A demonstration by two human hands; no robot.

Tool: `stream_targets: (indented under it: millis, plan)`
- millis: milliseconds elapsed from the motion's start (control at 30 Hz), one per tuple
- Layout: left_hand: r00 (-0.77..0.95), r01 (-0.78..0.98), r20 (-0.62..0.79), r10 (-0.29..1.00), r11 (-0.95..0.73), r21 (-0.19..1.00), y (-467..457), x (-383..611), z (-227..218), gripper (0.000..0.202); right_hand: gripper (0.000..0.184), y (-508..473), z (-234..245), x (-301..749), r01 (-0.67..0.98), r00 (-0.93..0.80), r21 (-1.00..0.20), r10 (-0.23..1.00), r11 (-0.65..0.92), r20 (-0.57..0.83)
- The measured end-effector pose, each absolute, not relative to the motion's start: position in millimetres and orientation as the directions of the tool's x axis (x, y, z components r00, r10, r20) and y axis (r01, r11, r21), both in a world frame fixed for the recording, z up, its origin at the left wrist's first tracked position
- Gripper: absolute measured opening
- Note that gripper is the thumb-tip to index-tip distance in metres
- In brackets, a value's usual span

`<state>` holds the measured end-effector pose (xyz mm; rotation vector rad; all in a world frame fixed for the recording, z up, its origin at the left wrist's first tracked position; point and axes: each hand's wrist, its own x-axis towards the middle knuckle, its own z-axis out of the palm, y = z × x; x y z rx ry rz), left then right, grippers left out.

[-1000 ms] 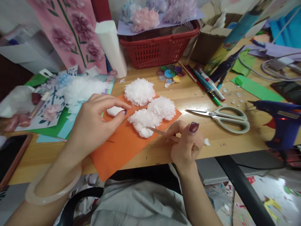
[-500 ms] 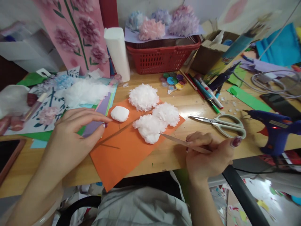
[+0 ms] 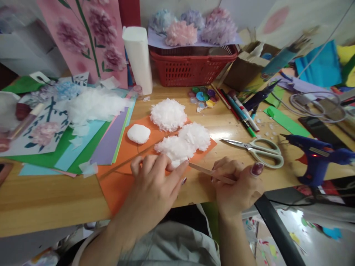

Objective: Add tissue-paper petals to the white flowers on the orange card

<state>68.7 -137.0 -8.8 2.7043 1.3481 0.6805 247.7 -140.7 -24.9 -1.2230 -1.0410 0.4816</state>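
Observation:
In my right hand (image 3: pixel 235 184) is a pair of slim, pointed tweezers (image 3: pixel 201 169), with the thumb raised off them. Their tip reaches the near side of a fluffy white tissue-paper pom-pom (image 3: pixel 174 146). My left hand (image 3: pixel 159 183) is at the same spot, fingers bent and thumb close to the index finger; anything in this pinch is hidden. Two more ruffled white pom-poms lie close by, one at the right (image 3: pixel 195 136) and one behind (image 3: pixel 168 113). A smooth white lump (image 3: pixel 138 133) sits at the left on an orange sheet (image 3: pixel 122 184).
Scissors (image 3: pixel 259 149) and a blue glue gun (image 3: pixel 316 155) lie at the right. Several markers (image 3: pixel 244 114) are behind them. White tissue pieces (image 3: pixel 94 105) lie on coloured paper at the left. A red basket (image 3: pixel 194 68) stands at the back beside a white tissue roll (image 3: pixel 138 62).
My left hand has moved right, from beside the smooth white lump to the front of the nearest pom-pom. The right hand keeps the tweezers at the pom-pom. The view has shifted slightly.

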Motion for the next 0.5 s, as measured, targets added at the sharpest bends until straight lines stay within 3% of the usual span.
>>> stream_targets:
  millis: [200, 367, 500]
  plan:
    - [0.525, 0.812, 0.310, 0.792, -0.575, 0.094, -134, 71, -14, 0.032, 0.069, -143, -25, 247, 0.178, 0.522, -0.923, 0.762, 0.342, 0.383]
    - [0.501, 0.844, 0.324, 0.803, -0.536, 0.022, -137, 72, -15, 0.034, 0.066, -143, -22, 254, 0.198, 0.606, -0.863, 0.634, 0.466, 0.481]
    - [0.523, 0.781, 0.394, 0.756, -0.611, 0.134, -143, 65, -6, 0.032, 0.065, -149, -19, 267, 0.329, 0.667, -0.821, 0.500, 0.466, 0.551]
